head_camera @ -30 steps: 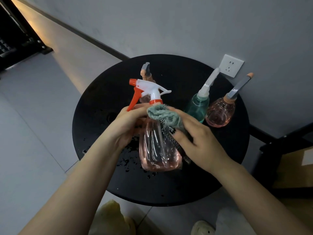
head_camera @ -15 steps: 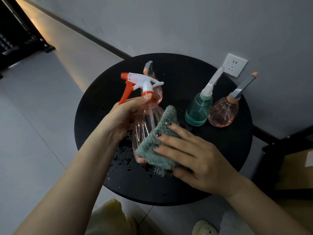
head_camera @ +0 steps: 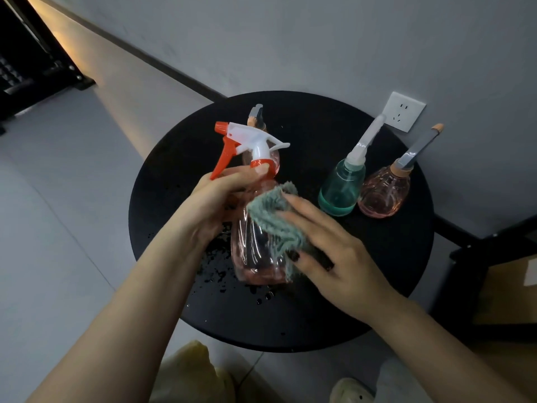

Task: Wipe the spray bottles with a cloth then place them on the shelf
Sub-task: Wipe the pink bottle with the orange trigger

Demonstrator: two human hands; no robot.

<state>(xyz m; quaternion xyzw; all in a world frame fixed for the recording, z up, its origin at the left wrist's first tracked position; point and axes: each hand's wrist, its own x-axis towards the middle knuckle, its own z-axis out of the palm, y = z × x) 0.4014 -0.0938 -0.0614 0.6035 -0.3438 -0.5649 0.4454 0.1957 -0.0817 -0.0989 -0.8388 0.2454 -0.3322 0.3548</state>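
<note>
The left hand (head_camera: 212, 199) grips the neck of the pink trigger bottle (head_camera: 258, 242), fingers curled round it just below the red collar, with the thumb tip lying against the collar. The orange trigger and white spray head project above and to the left of those fingers. The bottle is tilted, with its base toward the person, over the round black table (head_camera: 377, 301). Its transparent body shows a shallow layer of pink-tinted liquid at the base; the level is hard to tell through the tinted wall.

The right hand (head_camera: 337, 257) presses the grey-green cloth (head_camera: 273, 219) against the right side of the bottle body. The upper fingers lie nearly straight and close together across the cloth; the lower fingers, with dark nails, curl round its lower edge and pinch it.

Beyond the left-hand fingertips, a second pink bottle (head_camera: 261, 152) with a grey nozzle stands on the table, mostly hidden behind the spray head. Beyond and to the right of the right-hand fingertips stand the green bottle (head_camera: 341, 190) with a long white nozzle and, just beside it, the round pink bottle (head_camera: 383, 193) with a grey nozzle tipped in tan. The green bottle shows a darker band at its base; liquid content of either cannot be determined.

Water droplets (head_camera: 215, 271) lie on the tabletop below the left wrist. A wall socket (head_camera: 404, 112) sits on the wall behind the table.
</note>
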